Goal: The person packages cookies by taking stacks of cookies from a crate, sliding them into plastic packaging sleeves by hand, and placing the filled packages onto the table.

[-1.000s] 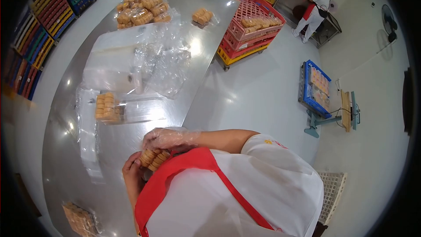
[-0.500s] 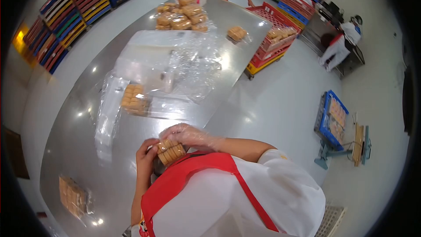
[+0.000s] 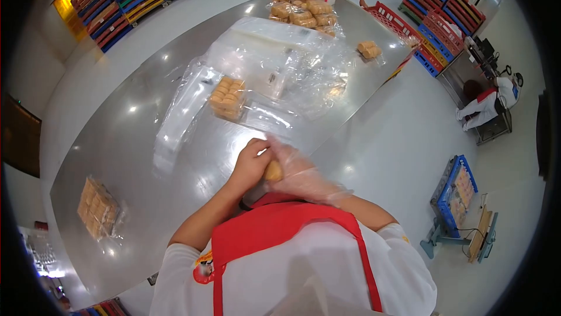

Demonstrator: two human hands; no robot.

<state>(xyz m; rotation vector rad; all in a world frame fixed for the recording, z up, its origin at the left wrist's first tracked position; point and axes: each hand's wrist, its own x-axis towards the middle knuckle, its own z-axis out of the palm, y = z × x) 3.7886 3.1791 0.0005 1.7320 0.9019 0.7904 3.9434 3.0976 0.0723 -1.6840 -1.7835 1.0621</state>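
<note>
Close to my apron, a pack of bread rolls (image 3: 273,171) is held between both hands, mostly covered by them. My left hand (image 3: 252,161), bare, has its fingers bent at the upper end of the pack. Wrapped round the pack's right side is my right hand (image 3: 295,170), in a clear plastic glove. Just beyond, another bagged pack of rolls (image 3: 228,99) rests on the steel table (image 3: 134,141), next to flat clear plastic bags (image 3: 251,53).
Several bagged rolls (image 3: 304,9) are heaped at the far end, with a single pack (image 3: 369,49) to their right. Another pack (image 3: 97,208) lies at left. Past the right edge are stacked crates (image 3: 438,33), a blue crate (image 3: 457,193) and a co-worker (image 3: 494,100).
Both hands have closed further over the pack, hiding most of its rolls. The view has shifted, so the table sits further right. At the far end, the red crate has moved away from the table's near right edge.
</note>
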